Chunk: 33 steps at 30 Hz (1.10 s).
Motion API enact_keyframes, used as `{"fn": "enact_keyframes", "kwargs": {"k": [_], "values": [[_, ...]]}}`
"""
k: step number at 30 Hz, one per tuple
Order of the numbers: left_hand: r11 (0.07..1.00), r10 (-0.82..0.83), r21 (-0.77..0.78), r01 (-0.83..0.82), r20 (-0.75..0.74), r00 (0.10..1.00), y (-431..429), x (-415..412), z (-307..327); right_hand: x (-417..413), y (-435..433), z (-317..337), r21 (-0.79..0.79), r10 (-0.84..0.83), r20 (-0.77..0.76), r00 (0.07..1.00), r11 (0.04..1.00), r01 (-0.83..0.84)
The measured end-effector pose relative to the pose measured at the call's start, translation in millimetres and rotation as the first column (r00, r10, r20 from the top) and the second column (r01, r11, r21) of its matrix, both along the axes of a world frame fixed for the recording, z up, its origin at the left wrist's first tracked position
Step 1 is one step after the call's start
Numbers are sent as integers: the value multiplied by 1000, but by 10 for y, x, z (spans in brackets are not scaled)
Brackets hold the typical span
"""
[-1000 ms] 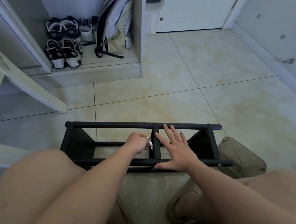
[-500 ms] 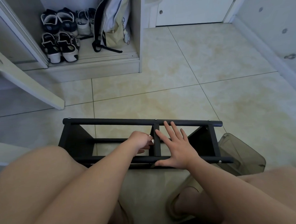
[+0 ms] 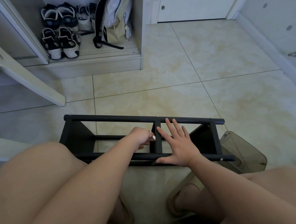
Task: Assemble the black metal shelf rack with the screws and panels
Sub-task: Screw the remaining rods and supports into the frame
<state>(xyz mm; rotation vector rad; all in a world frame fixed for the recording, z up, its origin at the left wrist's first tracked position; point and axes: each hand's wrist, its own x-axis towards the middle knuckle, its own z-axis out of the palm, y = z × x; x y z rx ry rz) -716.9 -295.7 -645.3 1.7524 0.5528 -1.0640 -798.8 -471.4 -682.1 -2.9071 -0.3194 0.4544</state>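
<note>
Black shelf rack [image 3: 110, 117] lies on the tiled floor [image 3: 176, 87], just before my knees. My left hand [image 3: 141, 137] is curled, pinching a small white piece [image 3: 153, 137] beside the centre panel [image 3: 159, 145]. My right hand [image 3: 178, 145] lies flat on the frame, fingers spread.

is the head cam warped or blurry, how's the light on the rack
Head view: wide-angle bend curves the floor seams; light soft, dim, no harsh glare; black rack sharp, its panels lost in shadow; white item in the left hand too small to identify.
</note>
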Motion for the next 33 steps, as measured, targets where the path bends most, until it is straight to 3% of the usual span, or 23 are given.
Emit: {"fn": "enact_keyframes", "kwargs": {"k": [3, 33], "values": [[997, -68, 49, 67, 23, 997, -6, -2, -13, 3, 7, 2, 15, -5, 2, 1000, 1000, 5], [972, -232, -41, 230, -47, 972, 109, 7, -151, -2, -11, -31, 17, 2, 33, 999, 1000, -2]]}}
